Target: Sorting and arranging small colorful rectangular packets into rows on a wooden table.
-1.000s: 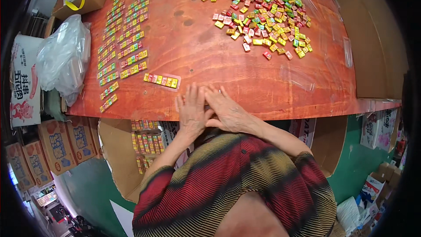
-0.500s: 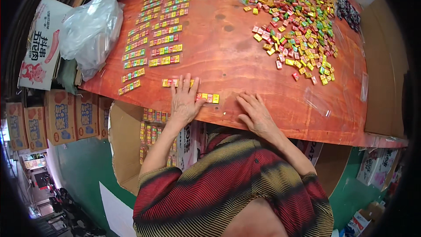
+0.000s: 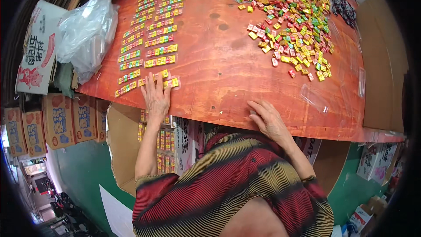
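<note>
My left hand (image 3: pixel 156 98) lies on the near left of the red wooden table (image 3: pixel 210 61), fingers stretched out over short rows of small wrapped candies. Beside its fingertips shows one row in a clear sleeve (image 3: pixel 173 82), partly covered by the hand. Just to the left is another row (image 3: pixel 126 88), and two columns of such rows (image 3: pixel 160 61) run away toward the far side. My right hand (image 3: pixel 270 120) rests at the table's near edge, fingers apart and loosely bent, with nothing in it.
A big heap of loose candies (image 3: pixel 289 17) covers the far right. Empty clear sleeves (image 3: pixel 314 98) lie near the right cardboard wall (image 3: pixel 380 61). A plastic bag (image 3: pixel 87 35) stands at the left edge. Below the table, an open carton (image 3: pixel 120 145) holds more candy rows.
My left hand has slid to the left, and the candy rows under it now sit close to the left columns. My right hand has shifted slightly right, its fingers still apart.
</note>
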A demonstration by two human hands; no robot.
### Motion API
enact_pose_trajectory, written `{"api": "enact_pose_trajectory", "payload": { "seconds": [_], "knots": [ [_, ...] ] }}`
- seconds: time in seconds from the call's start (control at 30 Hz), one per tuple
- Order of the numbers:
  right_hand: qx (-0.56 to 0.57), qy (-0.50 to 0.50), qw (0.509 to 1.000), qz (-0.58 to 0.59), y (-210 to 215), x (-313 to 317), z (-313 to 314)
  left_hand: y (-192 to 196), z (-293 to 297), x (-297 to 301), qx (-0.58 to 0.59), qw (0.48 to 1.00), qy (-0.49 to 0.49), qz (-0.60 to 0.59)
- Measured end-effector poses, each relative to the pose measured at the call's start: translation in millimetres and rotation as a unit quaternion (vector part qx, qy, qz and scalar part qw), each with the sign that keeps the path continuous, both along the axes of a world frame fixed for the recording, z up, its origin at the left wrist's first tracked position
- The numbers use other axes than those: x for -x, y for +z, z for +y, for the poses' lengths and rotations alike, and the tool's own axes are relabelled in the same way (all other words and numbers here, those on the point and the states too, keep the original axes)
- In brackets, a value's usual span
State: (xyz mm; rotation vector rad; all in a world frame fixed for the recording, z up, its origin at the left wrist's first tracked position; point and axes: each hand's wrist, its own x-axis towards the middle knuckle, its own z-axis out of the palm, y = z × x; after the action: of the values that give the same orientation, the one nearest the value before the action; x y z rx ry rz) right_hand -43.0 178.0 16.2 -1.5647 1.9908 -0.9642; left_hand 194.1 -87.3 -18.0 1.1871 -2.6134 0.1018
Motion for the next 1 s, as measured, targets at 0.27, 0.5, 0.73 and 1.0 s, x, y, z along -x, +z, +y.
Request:
{"api": "enact_pose_trajectory", "payload": {
  "seconds": [0.27, 0.5, 0.73, 1.0],
  "knots": [
    [0.031, -0.094, 0.995, 0.008, -3.0, 24.5, 25.7, -15.6, -42.4, -40.9, 0.002, 0.999, -0.033, 0.013],
    [-0.035, -0.434, 0.832, 0.343, -32.3, 91.4, 109.8, -1.4, -4.6, 17.8, 0.081, 0.989, -0.076, 0.096],
    [-0.079, -0.439, 0.848, 0.287, -36.4, 61.5, 77.8, 11.4, 137.6, 150.6, -0.137, 0.896, -0.396, 0.149],
    [-0.064, -0.559, 0.717, 0.412, -37.1, 162.1, 130.0, 5.3, 200.3, 228.3, -0.123, 0.857, -0.498, 0.043]
  ]
}}
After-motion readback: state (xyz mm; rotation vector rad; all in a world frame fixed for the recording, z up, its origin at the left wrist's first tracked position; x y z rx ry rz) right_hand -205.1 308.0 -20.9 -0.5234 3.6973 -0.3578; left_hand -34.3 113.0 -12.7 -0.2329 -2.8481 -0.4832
